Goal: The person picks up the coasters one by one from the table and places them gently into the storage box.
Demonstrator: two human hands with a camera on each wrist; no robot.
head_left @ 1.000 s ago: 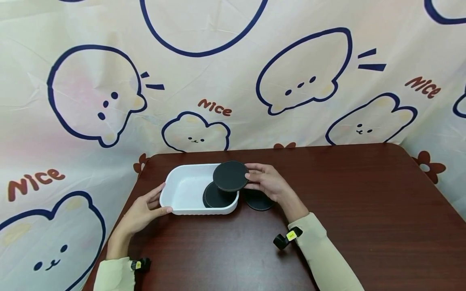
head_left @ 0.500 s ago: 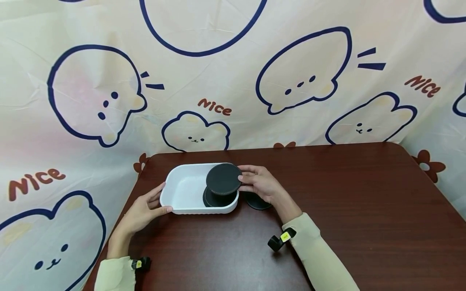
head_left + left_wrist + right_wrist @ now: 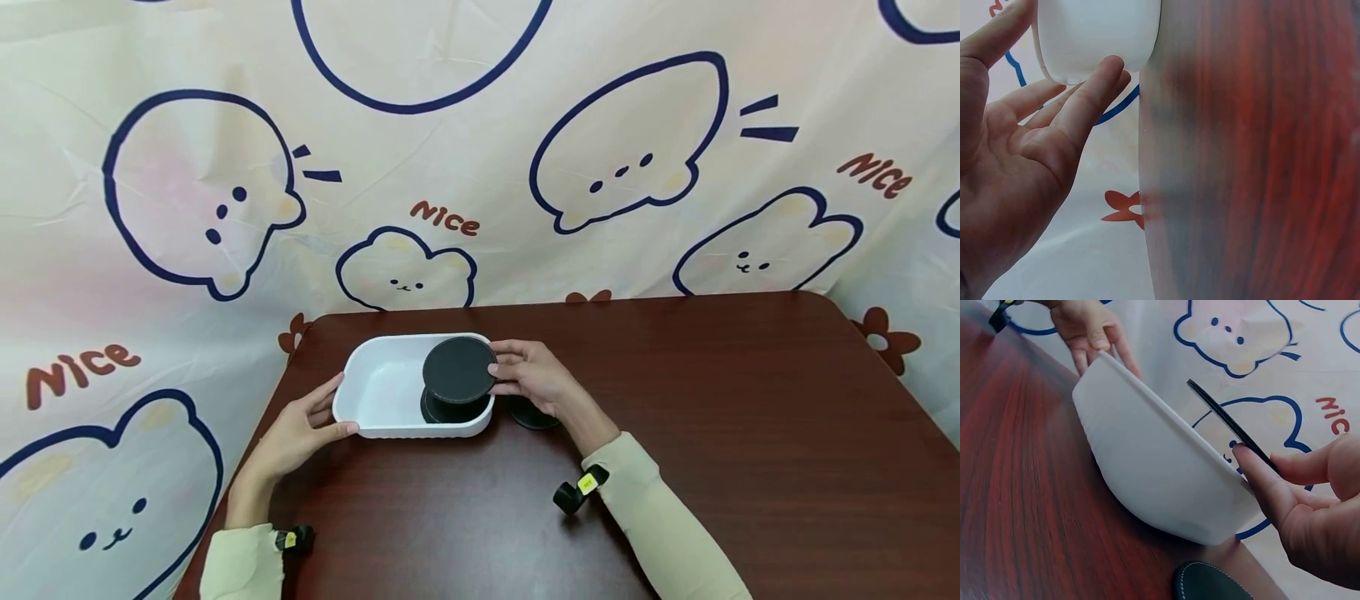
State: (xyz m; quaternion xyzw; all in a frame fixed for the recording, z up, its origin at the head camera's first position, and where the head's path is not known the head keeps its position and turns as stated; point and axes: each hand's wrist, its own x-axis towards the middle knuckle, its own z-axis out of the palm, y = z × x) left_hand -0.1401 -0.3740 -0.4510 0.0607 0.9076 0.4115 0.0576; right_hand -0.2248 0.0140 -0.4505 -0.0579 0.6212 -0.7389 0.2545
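My right hand [image 3: 542, 379] pinches a round black coaster [image 3: 459, 369] at its right edge, thumb on one face and fingers on the other. Over the right end of a white tray [image 3: 378, 387], that coaster is tilted; the right wrist view shows the held coaster [image 3: 1227, 417] edge-on above the rim. Beneath it, inside the tray, lies black coaster material [image 3: 450, 412], perhaps more than one, partly covered. My left hand [image 3: 296, 432] holds the tray's left end between thumb and fingers. Another black coaster [image 3: 532, 415], with pale edge stitching, lies on the table right of the tray, partly behind my right hand.
The dark wood table [image 3: 712, 433] extends to the right and toward the front. Its left edge runs close beside my left forearm. A cartoon-printed cloth [image 3: 510, 267] hangs right behind the table. Each wrist wears a small black camera.
My right hand has brought the held coaster left and slightly down over the tray, then stayed nearly still for the last half second. The left hand and tray have hardly moved.
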